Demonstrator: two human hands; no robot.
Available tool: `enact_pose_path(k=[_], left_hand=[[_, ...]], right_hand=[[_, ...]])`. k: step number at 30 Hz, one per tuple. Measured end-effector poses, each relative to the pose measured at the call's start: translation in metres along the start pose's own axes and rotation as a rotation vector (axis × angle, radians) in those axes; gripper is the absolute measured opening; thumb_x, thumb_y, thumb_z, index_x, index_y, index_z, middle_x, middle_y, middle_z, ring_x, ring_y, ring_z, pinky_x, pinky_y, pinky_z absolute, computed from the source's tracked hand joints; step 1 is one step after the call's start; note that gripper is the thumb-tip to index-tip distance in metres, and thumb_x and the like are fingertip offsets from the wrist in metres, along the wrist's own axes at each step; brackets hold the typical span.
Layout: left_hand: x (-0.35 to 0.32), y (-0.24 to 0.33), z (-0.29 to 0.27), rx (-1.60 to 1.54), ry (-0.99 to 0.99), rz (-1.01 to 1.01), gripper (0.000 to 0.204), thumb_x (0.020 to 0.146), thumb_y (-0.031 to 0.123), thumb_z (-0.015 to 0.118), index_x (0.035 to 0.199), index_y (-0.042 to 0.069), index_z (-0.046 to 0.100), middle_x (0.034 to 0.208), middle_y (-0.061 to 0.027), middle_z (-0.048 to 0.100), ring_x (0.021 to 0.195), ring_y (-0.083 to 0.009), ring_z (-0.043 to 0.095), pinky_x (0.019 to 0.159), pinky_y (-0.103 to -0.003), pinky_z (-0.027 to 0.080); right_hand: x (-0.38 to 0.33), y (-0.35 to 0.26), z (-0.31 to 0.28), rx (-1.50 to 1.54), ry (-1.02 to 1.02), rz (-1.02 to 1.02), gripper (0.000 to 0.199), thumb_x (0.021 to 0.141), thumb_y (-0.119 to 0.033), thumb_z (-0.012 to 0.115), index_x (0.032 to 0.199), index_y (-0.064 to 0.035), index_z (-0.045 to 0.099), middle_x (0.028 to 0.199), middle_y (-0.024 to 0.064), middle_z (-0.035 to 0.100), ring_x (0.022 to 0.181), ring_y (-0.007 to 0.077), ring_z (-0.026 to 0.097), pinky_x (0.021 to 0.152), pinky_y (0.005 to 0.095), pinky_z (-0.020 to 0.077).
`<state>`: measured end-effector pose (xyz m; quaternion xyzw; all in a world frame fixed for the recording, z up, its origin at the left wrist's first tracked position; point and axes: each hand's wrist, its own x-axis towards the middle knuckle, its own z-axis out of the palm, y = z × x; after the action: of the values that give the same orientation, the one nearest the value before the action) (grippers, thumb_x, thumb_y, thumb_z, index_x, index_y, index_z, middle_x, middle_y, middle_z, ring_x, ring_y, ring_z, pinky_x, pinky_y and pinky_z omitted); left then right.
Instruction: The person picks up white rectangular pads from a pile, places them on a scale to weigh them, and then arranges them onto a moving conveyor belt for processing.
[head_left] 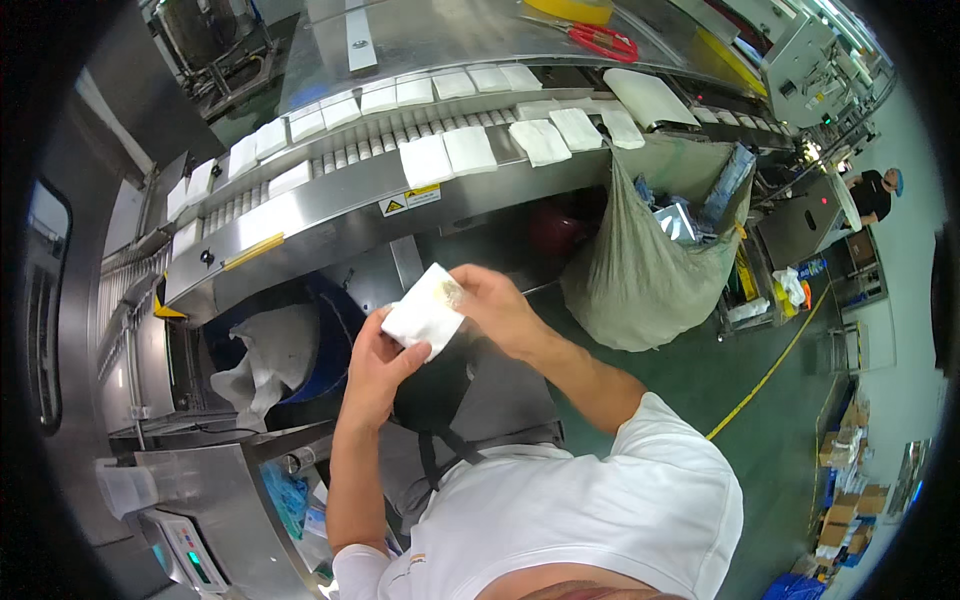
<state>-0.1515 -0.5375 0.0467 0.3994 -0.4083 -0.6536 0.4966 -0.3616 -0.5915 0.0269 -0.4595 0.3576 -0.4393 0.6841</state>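
In front of my waist I hold a folded white cloth (420, 318), a flat, soft-looking pad with a yellowish-brown patch near its right corner. My left hand (378, 368) grips its lower left end, thumb across the front face. The curled fingers of my right hand (488, 305) meet the upper right edge beside the patch; they are slightly blurred. Similar folded white cloths lie on the steel ledge beyond my hands, among them a near pair (448, 156) and one at its right (540, 143). More line the far side of the roller conveyor (372, 146).
A large grey-green sack (630, 270) with crumpled wrappers hangs right of my hands. Below the conveyor's left part stands a blue bin (335, 345) with white material. A scale (190, 550) sits lower left. Red-handled scissors (603, 42) lie on the far steel table. Another person (873, 195) is far right.
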Motion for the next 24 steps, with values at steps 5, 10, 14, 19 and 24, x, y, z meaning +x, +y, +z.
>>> enact_pose_path(k=[5, 10, 14, 19, 24], left_hand=[[0.045, -0.018, 0.014, 0.077, 0.172, 0.096, 0.034, 0.094, 0.012, 0.078, 0.121, 0.001, 0.061, 0.108, -0.0057, 0.069, 0.094, -0.0121, 0.066, 0.082, -0.027, 0.054], [0.050, -0.018, 0.018, -0.030, 0.103, 0.239, 0.035, 0.091, 0.005, 0.080, 0.120, 0.000, 0.061, 0.107, -0.0073, 0.072, 0.097, -0.0128, 0.069, 0.085, -0.028, 0.057], [0.047, -0.002, 0.014, 0.015, 0.109, 0.203, 0.042, 0.090, 0.003, 0.080, 0.126, -0.001, 0.058, 0.109, -0.0099, 0.073, 0.099, -0.0137, 0.070, 0.084, -0.028, 0.057], [0.060, 0.010, 0.023, 0.184, 0.085, 0.151, 0.060, 0.086, 0.000, 0.082, 0.137, 0.000, 0.050, 0.118, -0.0143, 0.071, 0.104, -0.0187, 0.070, 0.086, -0.030, 0.058], [0.100, 0.029, -0.006, 0.119, 0.066, 0.157, 0.067, 0.085, -0.012, 0.074, 0.143, 0.001, 0.043, 0.121, -0.0170, 0.070, 0.110, -0.0230, 0.070, 0.092, -0.032, 0.059]], right_hand=[[0.007, -0.001, -0.007, -0.348, 0.173, -0.360, 0.022, 0.101, -0.008, 0.066, 0.120, 0.0004, 0.065, 0.104, 0.0028, 0.069, 0.090, 0.0068, 0.062, 0.078, 0.0254, 0.0535], [0.008, -0.012, -0.017, -0.249, 0.079, -0.312, 0.033, 0.101, -0.013, 0.070, 0.128, 0.0033, 0.060, 0.115, 0.0068, 0.068, 0.101, 0.0105, 0.063, 0.089, 0.0280, 0.0528], [0.017, -0.031, -0.023, -0.075, -0.057, -0.137, 0.043, 0.100, -0.018, 0.073, 0.133, 0.0043, 0.057, 0.117, 0.0079, 0.068, 0.108, 0.0111, 0.063, 0.095, 0.0285, 0.0518], [0.035, -0.025, -0.040, -0.178, -0.003, -0.195, 0.027, 0.096, -0.007, 0.073, 0.119, 0.0026, 0.064, 0.109, 0.0042, 0.070, 0.099, 0.0103, 0.065, 0.091, 0.0285, 0.0541], [0.079, -0.038, -0.022, -0.433, 0.078, -0.317, 0.024, 0.098, -0.016, 0.072, 0.113, 0.0017, 0.065, 0.093, 0.0029, 0.068, 0.080, 0.0081, 0.061, 0.070, 0.0263, 0.0514]])
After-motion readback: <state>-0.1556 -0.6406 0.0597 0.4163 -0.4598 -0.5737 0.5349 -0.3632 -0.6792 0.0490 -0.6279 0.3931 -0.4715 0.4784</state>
